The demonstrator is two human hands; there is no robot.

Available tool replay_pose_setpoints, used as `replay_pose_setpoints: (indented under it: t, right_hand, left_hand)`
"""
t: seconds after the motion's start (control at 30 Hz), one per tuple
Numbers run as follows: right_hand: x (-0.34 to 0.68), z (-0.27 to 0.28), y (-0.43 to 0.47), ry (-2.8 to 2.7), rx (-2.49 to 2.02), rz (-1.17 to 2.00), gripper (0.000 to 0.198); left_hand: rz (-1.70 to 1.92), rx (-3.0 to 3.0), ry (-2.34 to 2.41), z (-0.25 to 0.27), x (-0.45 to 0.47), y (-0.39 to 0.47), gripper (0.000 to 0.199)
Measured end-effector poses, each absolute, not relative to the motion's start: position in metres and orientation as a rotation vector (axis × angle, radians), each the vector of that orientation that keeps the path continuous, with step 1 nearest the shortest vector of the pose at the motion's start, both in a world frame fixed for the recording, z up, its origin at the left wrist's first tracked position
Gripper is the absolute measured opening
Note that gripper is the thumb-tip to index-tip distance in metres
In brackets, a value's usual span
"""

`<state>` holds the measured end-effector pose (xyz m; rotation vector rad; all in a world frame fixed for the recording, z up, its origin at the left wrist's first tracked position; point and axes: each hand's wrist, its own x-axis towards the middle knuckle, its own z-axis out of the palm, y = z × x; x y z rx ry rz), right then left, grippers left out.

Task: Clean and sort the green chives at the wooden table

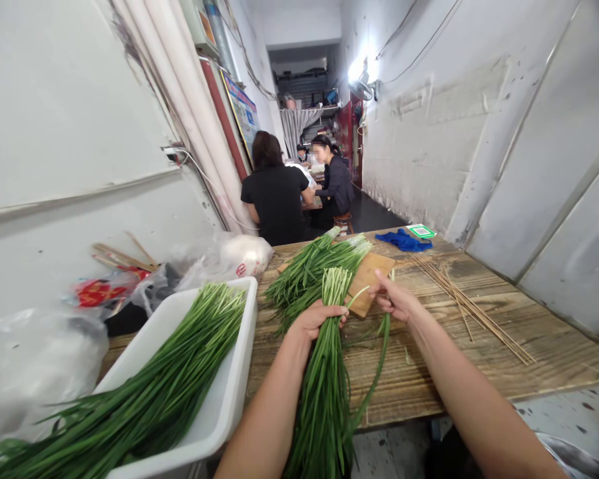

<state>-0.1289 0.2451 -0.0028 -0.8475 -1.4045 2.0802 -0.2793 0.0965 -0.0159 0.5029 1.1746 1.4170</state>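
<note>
"Fingers (335, 311) wrapped snugly round that bunch of green stalks (324, 386), see? The left hand (315, 320) has it just below the pale ends, near the wooden board (372, 273)."

"Why grip it up there?"

"My guess is the firm ends sit more level that way, while the long leaves can hang back over the near edge of the tabletop (554, 359)."

"And the right hand (393, 298)?"

"Its fingers are nearly closed, pinching a loose strand (385, 332) just beside the bunch. Held apart like that, it's probably easier to handle singly. Whether there's a second strand in the pinch, I can't tell."

"What about the white tub (237, 392)?"

"More greens (170, 379) in it, leaves spilling over the rim; it looks too short for them. It's on the left, within easy reach, I'd say. That other pile (304, 273) lies beyond the bunch, pale ends all pointing away, presumably for neatness."

"Those thin sticks (494, 327)?"

"Off to the right, clear of both hands, which seems sensible."
</note>
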Motion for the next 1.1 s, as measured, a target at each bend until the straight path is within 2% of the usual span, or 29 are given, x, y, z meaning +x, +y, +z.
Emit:
replay_pose_setpoints:
  t: [0.37, 0.73, 0.97, 1.1]
  right_hand:
    - [-0.132, 0.0, 0.226, -1.577, -0.565, 2.045, 0.037]
    - [-0.131, 0.003, 0.224, -1.584, -0.564, 2.014, 0.03]
    - [-0.136, -0.003, 0.225, -1.613, -0.646, 1.866, 0.021]
    - [-0.136, -0.003, 0.228, -1.551, -0.757, 1.791, 0.022]
  left_hand:
    - [1.405, 0.502, 1.195, -0.018, -0.281, 0.096, 0.028]
    - [1.404, 0.495, 1.152, -0.018, -0.282, 0.096, 0.023]
    - [1.401, 0.493, 1.128, -0.018, -0.282, 0.095, 0.023]
    - [1.397, 0.486, 1.108, -0.017, -0.282, 0.094, 0.023]
